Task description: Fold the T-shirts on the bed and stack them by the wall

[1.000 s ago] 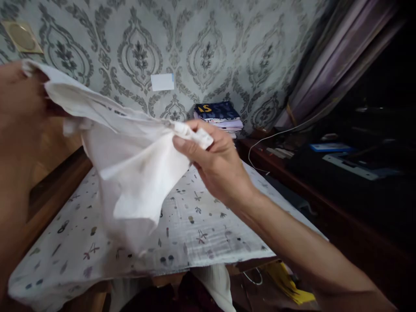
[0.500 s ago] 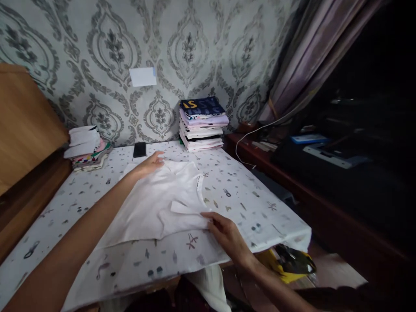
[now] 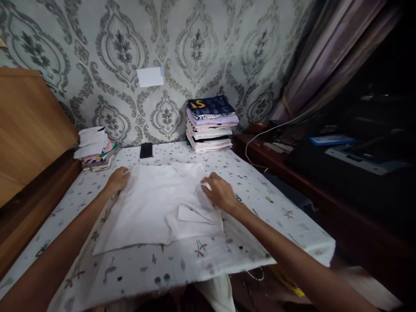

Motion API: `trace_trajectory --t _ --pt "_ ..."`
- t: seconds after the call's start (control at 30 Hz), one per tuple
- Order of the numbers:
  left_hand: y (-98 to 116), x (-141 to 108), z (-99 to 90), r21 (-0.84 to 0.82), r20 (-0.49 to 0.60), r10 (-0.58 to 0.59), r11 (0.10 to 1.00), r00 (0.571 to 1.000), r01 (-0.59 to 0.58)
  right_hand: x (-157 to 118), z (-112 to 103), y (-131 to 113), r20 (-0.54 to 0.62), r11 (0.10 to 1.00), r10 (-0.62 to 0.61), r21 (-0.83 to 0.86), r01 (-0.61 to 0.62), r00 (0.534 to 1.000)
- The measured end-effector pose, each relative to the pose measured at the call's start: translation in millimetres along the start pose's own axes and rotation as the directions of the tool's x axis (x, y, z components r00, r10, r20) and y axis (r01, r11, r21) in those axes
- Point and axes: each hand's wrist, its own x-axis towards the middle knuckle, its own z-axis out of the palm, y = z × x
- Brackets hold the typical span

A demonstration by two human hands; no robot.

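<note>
- We have the white garment (image 3: 149, 203) spread on the worktop (image 3: 273, 206).
- Our left hand (image 3: 117, 180): its ten o'clock, fingers loosely curled.
- Our right hand (image 3: 223, 195): two o'clock, fingers bent; whether either grips cloth, we can't tell.

The garment (image 3: 146, 208) and table cover (image 3: 136, 266) are matt cloth, the side panel (image 3: 29, 125) smooth wood.

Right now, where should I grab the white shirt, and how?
I'd probably pinch the white shirt by its near left corner, coming low from the near side. It lies flat, and that corner points outward, clear of the left hand and right hand.
</note>
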Motion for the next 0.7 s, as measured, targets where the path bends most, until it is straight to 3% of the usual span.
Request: trace_trajectory --t 0.17,0.33,0.47,0.57,0.7 --pt "27.9 39.1 15.7 0.015 -0.009 -0.104 0.994 0.995 0.104 94.3 15.0 -4.9 0.140 0.999 0.032 0.023 -0.035 0.990" --pt "41.5 59.1 32.9 -0.026 -0.016 -0.185 0.983 0.983 0.184 149.5 36.5 4.1 0.111 0.991 0.069 0.108 -0.081 0.991" --pt "31.9 56.3 31.0 -0.118 -0.051 -0.168 0.980 0.985 0.161 164.3 43.5 11.6 0.026 0.962 0.088 0.256 -0.092 0.996" --pt "16.3 50.1 17.9 -0.183 -0.158 -0.148 0.976 0.976 0.118 178.6 46.3 9.0 -0.023 0.897 0.108 0.434 -0.088 0.994" --pt "-1.4 51.1 1.1 -0.242 -0.323 -0.136 0.969 0.936 0.058 215.1 55.5 -12.0 -0.021 0.755 0.180 0.644 -0.125 0.983"
